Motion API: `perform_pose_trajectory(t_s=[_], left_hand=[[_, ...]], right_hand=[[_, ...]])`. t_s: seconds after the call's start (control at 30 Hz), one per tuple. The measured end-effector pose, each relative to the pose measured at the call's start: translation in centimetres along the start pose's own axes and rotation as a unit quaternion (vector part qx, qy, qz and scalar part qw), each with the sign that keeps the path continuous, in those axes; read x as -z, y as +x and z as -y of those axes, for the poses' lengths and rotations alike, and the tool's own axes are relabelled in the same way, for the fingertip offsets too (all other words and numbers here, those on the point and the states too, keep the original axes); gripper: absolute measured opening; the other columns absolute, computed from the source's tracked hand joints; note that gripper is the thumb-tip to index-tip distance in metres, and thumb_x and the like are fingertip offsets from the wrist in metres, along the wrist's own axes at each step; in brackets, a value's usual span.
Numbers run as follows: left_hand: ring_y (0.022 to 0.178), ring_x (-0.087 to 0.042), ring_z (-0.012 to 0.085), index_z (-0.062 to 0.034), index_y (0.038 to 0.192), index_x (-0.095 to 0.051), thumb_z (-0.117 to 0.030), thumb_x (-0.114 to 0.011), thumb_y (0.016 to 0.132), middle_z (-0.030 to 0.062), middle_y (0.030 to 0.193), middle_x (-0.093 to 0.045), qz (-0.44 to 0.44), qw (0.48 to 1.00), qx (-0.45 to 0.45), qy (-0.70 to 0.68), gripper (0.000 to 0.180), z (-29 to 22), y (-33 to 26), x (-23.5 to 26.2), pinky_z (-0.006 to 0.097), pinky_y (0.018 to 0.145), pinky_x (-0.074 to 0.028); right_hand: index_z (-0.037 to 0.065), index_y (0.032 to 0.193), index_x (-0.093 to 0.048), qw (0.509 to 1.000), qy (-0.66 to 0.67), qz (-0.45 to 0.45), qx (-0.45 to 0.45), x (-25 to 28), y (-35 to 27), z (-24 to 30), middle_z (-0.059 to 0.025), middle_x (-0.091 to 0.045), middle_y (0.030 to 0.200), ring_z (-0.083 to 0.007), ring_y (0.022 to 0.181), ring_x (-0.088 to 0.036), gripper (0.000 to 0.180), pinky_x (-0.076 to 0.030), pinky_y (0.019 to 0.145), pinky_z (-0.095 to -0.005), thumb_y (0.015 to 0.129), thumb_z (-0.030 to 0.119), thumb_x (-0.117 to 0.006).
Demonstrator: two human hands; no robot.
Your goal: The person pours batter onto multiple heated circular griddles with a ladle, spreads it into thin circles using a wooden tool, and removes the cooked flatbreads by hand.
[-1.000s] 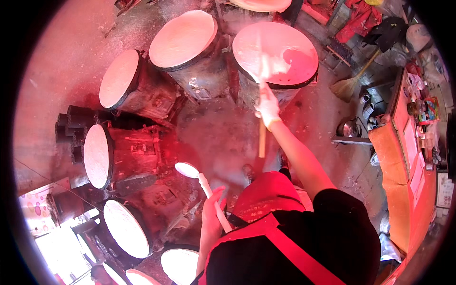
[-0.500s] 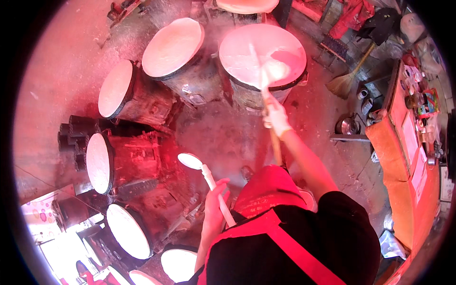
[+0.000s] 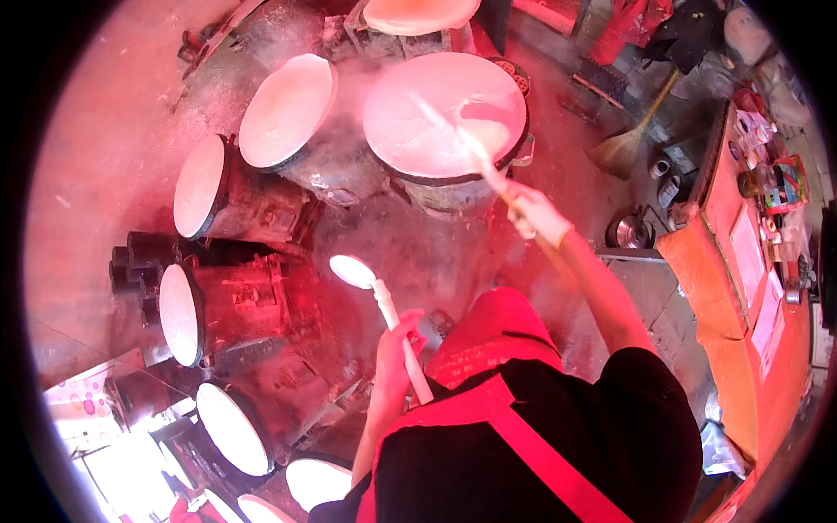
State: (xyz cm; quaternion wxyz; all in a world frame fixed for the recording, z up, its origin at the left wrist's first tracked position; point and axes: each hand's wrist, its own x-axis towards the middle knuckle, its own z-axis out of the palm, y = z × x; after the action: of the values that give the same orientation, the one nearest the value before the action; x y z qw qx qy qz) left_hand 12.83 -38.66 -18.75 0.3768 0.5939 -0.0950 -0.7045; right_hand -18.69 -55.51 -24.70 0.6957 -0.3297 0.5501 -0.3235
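My left hand (image 3: 394, 359) is closed round the pale handle of a ladle (image 3: 352, 272), whose round white bowl points up and away from me. The handle's lower end runs back against my apron. In my right hand (image 3: 539, 214) is a long wooden stick (image 3: 484, 162), its pale far part reaching over the nearest large round griddle (image 3: 394, 131). Motion blurs the tip, so I cannot tell whether it touches the pale coating on that griddle. A darker pink patch lies right of the tip. The griddle rests on a drum-shaped stove (image 3: 449, 193).
Several more pale round tops, such as one (image 3: 288, 112) and another (image 3: 199, 186), stand on drum stoves curving round my left. To the right are a broom (image 3: 626, 150), a metal kettle (image 3: 629, 232) and an orange-covered table (image 3: 711, 301) bearing jars and packages. Haze hangs over the floor.
My right hand has moved right and slightly up, and the stick now slants more to the left over the griddle. The view has shifted; my left hand still grips the ladle.
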Motion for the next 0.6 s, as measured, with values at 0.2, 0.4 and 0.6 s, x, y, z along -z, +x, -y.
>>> perform_pose_trajectory(t_s=[0.2,0.4,0.6], left_hand=[[0.065,-0.050,0.0067,-0.0026,0.114,-0.055,-0.013,-0.060,0.090,-0.0005,0.081,-0.054,0.016,0.997,0.002,-0.073,0.026,-0.8,0.6,-6.4,0.019,0.056,-0.043],[0.049,-0.038,0.0020,-0.0036,0.105,-0.055,-0.017,-0.061,0.092,-0.0010,0.071,-0.052,0.009,0.997,-0.055,-0.050,0.020,0.1,0.5,-8.5,0.017,0.040,-0.026],[0.048,-0.037,0.0035,-0.0034,0.108,-0.053,-0.023,-0.056,0.095,-0.0016,0.067,-0.049,-0.026,0.997,-0.060,-0.030,0.024,-0.7,0.0,-11.9,0.020,0.042,-0.027]], right_hand=[[0.020,0.121,-0.054,0.997,0.070,0.031,0.007,-1.2,1.9,3.3,0.0032,-0.043,0.065,-0.0068,0.040,-0.031,0.032,-0.025,0.036,-0.0232,0.097,0.039,-0.047],[0.024,0.138,-0.046,0.995,-0.028,0.095,-0.020,9.4,0.4,1.9,0.0054,-0.039,0.058,-0.0051,0.039,-0.028,0.049,-0.020,0.036,-0.0217,0.094,0.046,-0.049],[0.022,0.134,-0.049,0.997,0.038,-0.003,0.070,9.9,5.8,7.0,0.0032,-0.044,0.064,-0.0058,0.040,-0.032,0.039,-0.025,0.035,-0.0219,0.097,0.034,-0.046]])
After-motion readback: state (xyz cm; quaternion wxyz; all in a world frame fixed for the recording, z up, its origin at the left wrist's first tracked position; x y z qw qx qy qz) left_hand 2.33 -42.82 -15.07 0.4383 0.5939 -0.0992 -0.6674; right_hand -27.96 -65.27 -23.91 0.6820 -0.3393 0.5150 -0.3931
